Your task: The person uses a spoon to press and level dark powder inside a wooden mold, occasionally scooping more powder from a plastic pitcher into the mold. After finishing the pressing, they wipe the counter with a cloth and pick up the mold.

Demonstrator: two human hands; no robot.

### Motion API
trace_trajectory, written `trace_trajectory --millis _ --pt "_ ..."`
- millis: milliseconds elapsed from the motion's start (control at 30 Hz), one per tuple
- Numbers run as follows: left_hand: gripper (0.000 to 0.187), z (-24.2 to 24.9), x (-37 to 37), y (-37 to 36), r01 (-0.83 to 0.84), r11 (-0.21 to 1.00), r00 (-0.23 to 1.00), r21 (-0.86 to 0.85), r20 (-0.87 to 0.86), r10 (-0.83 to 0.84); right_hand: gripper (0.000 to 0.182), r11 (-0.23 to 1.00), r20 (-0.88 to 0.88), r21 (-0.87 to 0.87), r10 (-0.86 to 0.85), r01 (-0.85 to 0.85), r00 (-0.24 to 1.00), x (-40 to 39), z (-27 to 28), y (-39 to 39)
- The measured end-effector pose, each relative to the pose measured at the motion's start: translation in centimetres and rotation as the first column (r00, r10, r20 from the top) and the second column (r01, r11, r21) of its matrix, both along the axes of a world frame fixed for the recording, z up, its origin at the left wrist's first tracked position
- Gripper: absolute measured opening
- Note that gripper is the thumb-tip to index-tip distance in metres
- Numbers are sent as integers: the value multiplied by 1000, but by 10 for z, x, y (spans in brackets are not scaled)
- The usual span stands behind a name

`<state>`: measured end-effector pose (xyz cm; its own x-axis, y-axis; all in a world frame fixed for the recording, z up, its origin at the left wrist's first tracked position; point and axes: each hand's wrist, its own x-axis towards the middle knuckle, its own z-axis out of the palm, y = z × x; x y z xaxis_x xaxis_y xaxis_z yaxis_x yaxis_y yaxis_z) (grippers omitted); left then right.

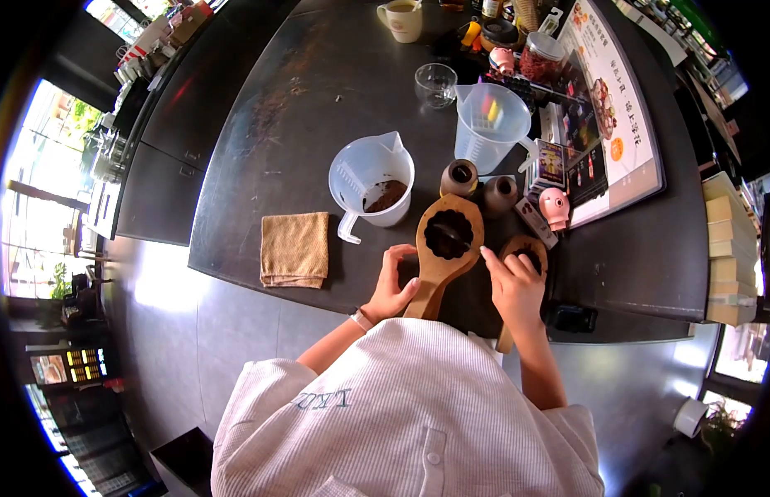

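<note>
A wooden mooncake mold (474, 211) lies near the table's front edge. Its scalloped cavity holds something dark, and its handle points toward my body. My left hand (391, 284) is beside the mold's left side, thumb and fingers apart, with nothing seen in it. On the other side is my right hand (516, 286), its index finger stretched to the mold's right rim and its other fingers loosely bent. Partly under that hand lies a second, smaller wooden mold (506, 338). A clear measuring jug (352, 170) with dark brown powder in the bottom stands to the left.
A folded brown cloth (294, 248) lies at the left front. Behind the mold stand two small dark-mouthed bottles (459, 176), another measuring jug (492, 116) and a glass bowl (435, 85). Right of them are a pink pig figurine (555, 207) and a menu board (621, 124).
</note>
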<state>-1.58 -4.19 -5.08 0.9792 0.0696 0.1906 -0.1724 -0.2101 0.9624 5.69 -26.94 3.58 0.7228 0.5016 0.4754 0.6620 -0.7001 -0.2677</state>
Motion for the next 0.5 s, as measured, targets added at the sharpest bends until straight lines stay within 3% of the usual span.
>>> trace_trajectory --millis 500 --pt "56 -1 -1 0 2 1000 1000 -25 -9 -3 34 996 -4 26 -83 84 997 1 -7 -4"
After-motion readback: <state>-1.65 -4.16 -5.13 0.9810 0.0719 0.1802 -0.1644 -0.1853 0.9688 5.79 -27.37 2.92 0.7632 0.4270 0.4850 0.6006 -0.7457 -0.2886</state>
